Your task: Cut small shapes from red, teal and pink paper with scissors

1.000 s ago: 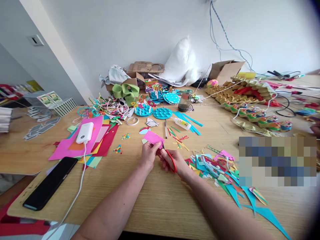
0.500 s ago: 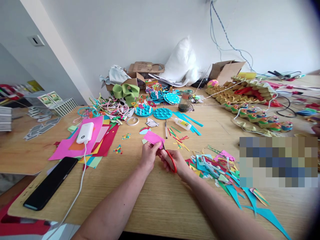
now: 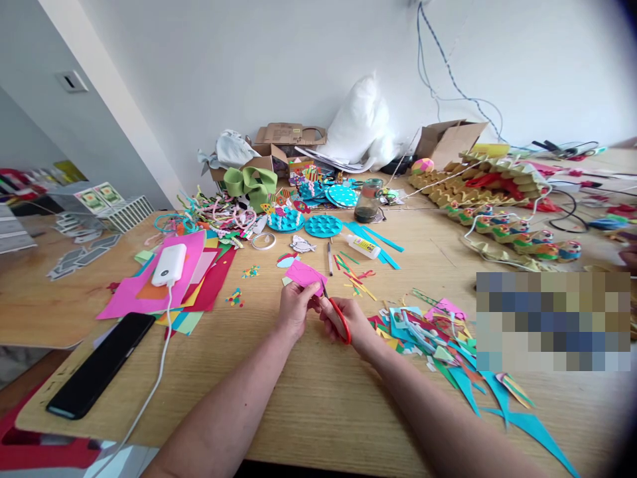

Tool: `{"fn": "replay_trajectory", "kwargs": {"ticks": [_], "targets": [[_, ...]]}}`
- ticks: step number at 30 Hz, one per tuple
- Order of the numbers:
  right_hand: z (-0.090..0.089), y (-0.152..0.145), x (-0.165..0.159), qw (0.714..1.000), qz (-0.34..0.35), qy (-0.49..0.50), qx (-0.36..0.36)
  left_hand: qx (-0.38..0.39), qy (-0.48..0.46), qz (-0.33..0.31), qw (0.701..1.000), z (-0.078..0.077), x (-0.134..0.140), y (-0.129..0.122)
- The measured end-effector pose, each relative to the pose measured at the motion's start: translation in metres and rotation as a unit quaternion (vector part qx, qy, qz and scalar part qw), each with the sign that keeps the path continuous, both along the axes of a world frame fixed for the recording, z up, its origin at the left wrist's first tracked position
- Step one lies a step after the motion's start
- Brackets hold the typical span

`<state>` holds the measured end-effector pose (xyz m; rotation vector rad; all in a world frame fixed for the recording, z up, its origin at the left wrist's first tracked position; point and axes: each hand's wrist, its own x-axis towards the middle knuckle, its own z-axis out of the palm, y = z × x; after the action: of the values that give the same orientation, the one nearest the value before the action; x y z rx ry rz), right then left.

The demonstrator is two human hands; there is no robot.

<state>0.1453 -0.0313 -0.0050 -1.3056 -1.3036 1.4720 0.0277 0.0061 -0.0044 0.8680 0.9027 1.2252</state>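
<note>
A piece of pink paper is pinched in my left hand, thumb on top. My right hand is closed round the red handles of a pair of scissors. The dark blades meet the paper's right edge; how far they are parted I cannot make out. Just beyond the paper lie a white fish cut-out, a blue and red paper piece and a pen. A white glue bottle rests on its side to the right of the pen.
Coloured paper scraps spread to the right. On the left, a white power bank sits on coloured sheets, its cable trailing past a black phone. Behind stand blue discs, a glass jar and egg cartons.
Hardly anything differs. Both hands, the pink paper and the scissors keep nearly the same position, and the view has shifted very slightly.
</note>
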Motion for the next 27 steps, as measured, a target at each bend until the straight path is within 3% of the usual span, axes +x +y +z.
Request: {"fn": "replay_trajectory", "kwargs": {"ticks": [27], "targets": [[-0.0014, 0.0010, -0.0002, 1.000, -0.003, 0.011, 0.002, -0.003, -0.023, -0.005, 1.000, 0.0007, 0.0002, -0.0010]]}}
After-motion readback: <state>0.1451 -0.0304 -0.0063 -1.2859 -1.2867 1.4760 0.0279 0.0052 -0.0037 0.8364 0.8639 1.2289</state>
